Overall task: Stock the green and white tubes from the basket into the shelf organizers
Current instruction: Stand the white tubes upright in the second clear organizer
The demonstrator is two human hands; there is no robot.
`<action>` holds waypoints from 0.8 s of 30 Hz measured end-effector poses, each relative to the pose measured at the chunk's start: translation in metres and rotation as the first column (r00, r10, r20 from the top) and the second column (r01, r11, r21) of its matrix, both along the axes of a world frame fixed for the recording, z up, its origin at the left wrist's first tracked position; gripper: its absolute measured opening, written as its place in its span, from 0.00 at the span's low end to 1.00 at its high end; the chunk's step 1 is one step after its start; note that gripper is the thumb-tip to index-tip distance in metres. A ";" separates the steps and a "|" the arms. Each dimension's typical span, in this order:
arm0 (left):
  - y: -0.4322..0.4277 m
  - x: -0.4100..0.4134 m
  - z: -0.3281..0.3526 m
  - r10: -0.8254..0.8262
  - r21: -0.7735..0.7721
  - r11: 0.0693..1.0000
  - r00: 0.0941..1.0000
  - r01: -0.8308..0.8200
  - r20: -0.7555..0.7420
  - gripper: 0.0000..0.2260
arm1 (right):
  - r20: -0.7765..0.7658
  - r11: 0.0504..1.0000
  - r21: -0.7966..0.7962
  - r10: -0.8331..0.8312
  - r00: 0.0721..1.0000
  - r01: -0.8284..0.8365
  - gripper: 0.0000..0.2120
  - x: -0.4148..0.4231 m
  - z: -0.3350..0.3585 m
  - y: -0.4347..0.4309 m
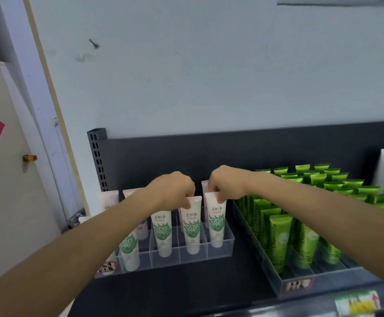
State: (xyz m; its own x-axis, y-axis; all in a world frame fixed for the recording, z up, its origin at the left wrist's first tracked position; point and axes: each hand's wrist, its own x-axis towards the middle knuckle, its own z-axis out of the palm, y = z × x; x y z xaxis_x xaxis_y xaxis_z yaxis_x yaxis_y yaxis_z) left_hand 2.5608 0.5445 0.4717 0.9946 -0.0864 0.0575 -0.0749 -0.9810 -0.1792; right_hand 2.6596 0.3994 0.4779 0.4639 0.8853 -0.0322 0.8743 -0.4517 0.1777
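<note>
A dark shelf [186,291] runs across the lower part of the view, under a pale wall. On its right sits a long clear tray [275,280] packed with bright green tubes [279,243]. Left of it, just beside, stands a clear organizer [218,250] split into small compartments, each front one holding an upright green and white tube.

Two bare arms reach in from the near side. The left hand [172,191] pinches the flat top edge of the left tube [192,232], fingers curled around it. The right hand [227,184] pinches the top of the right tube [217,225] the same way. Both tubes stand cap down in the two rightmost front compartments. The basket is not in view.

To do this step well, each tube likely needs pressing straight down until its cap sits on the organizer floor, label facing near. Letting go should wait until it stands without leaning on a divider.
</note>
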 end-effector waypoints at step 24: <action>0.064 -0.060 0.028 0.197 -0.240 0.956 0.976 -0.168 0.098 0.11 | 0.035 0.933 0.290 0.212 0.977 -0.213 0.05 -0.059 0.018 0.046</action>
State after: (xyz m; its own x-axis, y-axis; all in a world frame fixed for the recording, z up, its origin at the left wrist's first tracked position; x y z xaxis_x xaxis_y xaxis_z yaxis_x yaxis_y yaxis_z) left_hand 2.5013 0.6087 0.4997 0.9767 0.1255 0.1743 0.1176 -0.9915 0.0553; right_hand 2.6003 0.4456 0.4962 0.2636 0.9338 0.2421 0.9552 -0.2877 0.0698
